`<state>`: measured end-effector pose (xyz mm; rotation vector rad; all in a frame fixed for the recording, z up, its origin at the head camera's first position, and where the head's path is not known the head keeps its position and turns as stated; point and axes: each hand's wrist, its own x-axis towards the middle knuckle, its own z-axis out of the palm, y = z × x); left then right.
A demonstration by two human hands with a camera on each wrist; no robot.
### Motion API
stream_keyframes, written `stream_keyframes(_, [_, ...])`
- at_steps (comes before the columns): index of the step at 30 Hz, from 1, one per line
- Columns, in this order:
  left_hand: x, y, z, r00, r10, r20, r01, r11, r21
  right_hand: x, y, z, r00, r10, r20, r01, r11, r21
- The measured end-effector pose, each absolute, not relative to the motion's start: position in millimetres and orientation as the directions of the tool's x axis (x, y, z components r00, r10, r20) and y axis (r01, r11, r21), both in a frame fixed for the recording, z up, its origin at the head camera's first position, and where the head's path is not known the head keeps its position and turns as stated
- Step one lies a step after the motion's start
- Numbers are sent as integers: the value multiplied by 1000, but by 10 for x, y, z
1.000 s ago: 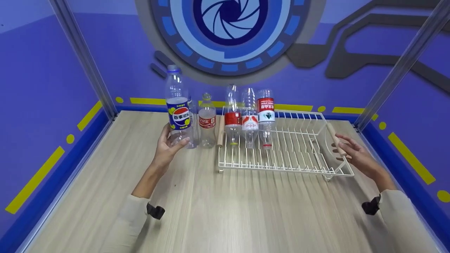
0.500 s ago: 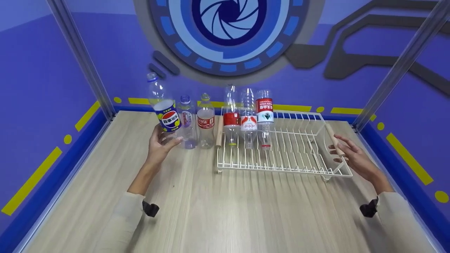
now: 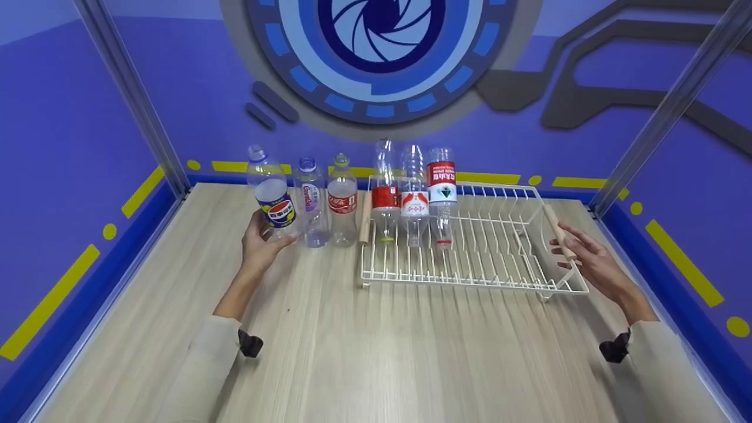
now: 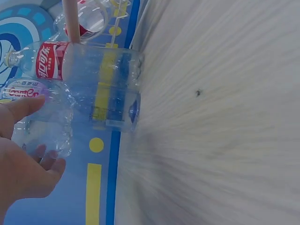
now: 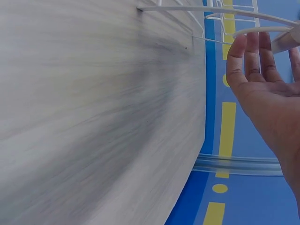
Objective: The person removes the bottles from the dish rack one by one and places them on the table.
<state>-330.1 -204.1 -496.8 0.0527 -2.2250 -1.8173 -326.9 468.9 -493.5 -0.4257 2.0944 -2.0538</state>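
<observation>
My left hand point(image 3: 258, 247) grips a clear plastic bottle point(image 3: 279, 211) with a blue and yellow label round its lower part, at the left end of the row. That bottle is nearly upright, leaning slightly left, with its base low over the table. In the left wrist view, thumb and fingers wrap the bottle point(image 4: 47, 131) from both sides. Over on the right, my right hand point(image 3: 590, 258) holds the wooden handle point(image 3: 558, 229) of a white wire dish rack point(image 3: 470, 284). Fingers pass under the handle, and the thumb lies against it.
Two bottles stand upright left of the rack: one purple-labelled point(image 3: 311, 200), one red-labelled point(image 3: 342, 202). Three bottles sit neck-down in the rack's left part: a red-labelled one point(image 3: 385, 197), a white-and-red one point(image 3: 415, 202) and another red-and-white one point(image 3: 442, 182). Purple walls enclose the wooden table point(image 3: 376, 352).
My left hand has carried the blue-and-yellow-labelled bottle left and then down, uncovering the purple-labelled bottle behind it. The right hand and the rack have stayed in place.
</observation>
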Motion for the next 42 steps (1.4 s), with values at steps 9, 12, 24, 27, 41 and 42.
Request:
stream_keyframes(9, [-3405, -2028, -4995, -976, -197, 92, 34, 277, 960, -3250, 4694, -4870, -946, -311, 88, -84, -26, -996])
stream_keyframes(12, [-3439, -2026, -5018, -978, -198, 59, -2, 292, 956, -3241, 4690, -4865, -945, -312, 94, -89, -30, -996])
stream_keyframes(24, [-3601, -2084, -5259, -980, -196, -16, -75, 298, 952, -3228, 4643, -4922, -956, -286, 69, -56, -53, -997])
stream_keyframes(27, [-3633, -2095, -5272, -981, -190, -37, -96, 312, 945, -3223, 4632, -4919, -956, -288, 59, -47, -46, -998])
stream_keyframes(41, [-3709, -2107, -5221, -983, -176, -43, -107, 370, 923, -3197, 4599, -4914, -969, -247, 27, -27, -5, -1000])
stream_keyframes(42, [-3713, -2108, -5216, -983, -176, -46, -110, 374, 921, -3199, 4597, -4911, -969, -246, 28, -27, -4, -1000])
